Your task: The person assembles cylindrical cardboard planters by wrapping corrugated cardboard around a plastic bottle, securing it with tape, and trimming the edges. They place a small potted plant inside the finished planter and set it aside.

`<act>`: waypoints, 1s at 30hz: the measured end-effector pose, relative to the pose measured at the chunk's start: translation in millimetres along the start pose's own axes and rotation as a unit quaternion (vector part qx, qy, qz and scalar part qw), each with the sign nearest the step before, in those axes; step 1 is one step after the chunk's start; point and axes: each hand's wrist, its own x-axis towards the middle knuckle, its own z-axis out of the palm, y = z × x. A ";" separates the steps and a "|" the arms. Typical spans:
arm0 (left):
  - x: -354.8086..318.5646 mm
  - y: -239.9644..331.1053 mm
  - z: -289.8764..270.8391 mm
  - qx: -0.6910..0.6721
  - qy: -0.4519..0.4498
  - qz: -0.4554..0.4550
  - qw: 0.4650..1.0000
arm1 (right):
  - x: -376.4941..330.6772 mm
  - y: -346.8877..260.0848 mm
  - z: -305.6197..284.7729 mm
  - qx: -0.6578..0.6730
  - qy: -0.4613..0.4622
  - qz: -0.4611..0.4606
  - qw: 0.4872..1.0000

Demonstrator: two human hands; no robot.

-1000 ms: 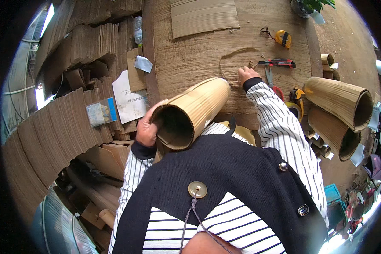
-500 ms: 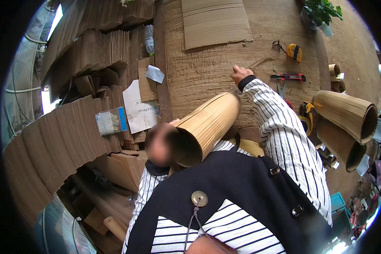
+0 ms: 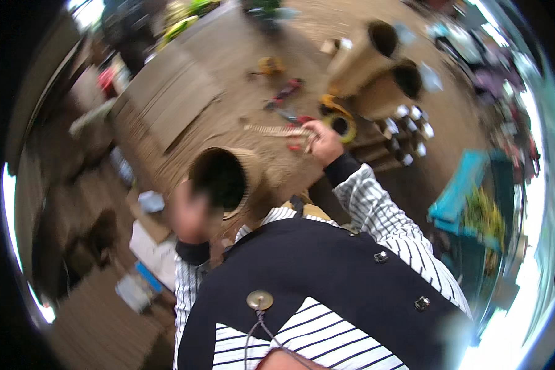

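My left hand, partly blurred, grips the rim of a wide rolled cardboard tube. The tube's dark open end faces up towards me. Pinched in my right hand is a thin strip of corrugated cardboard, its free end pointing left over the worktable. Close by the right hand lie a roll of yellow tape and a red-handled tool, smeared by motion. Farther off are a red and black utility knife and a yellow tape measure.
A flat corrugated sheet lies on the table's far left. Two large cardboard tubes and several narrower ones stand to the right. A teal crate is at far right. White paper lies at left, beside cardboard stacks.
The view has swung to the right. The cardboard tube has tipped so its opening faces up. My right hand has drawn back towards me and right, with the cardboard strip in it.
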 end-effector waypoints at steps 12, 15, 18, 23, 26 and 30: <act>63.7 19.6 -14.9 -0.126 -0.142 -0.182 0.965 | -313.8 111.1 -141.3 0.473 0.452 0.343 0.674; 68.0 21.7 -1.6 0.064 -0.042 0.090 0.993 | -342.7 134.2 -148.4 0.479 0.493 0.346 0.638; 81.2 61.5 2.7 0.194 0.003 0.183 0.964 | -345.1 133.8 -147.2 0.438 0.475 0.344 0.682; 84.4 60.6 -6.8 0.007 -0.096 -0.102 0.990 | -369.2 161.4 -182.5 0.488 0.567 0.304 0.590; 84.3 49.4 -1.1 0.112 -0.117 -0.058 0.985 | -492.8 250.4 -225.9 0.525 0.668 0.288 0.441; 80.0 39.9 -15.3 0.072 -0.087 -0.072 0.991 | -542.2 192.6 -221.6 0.398 0.844 0.209 0.294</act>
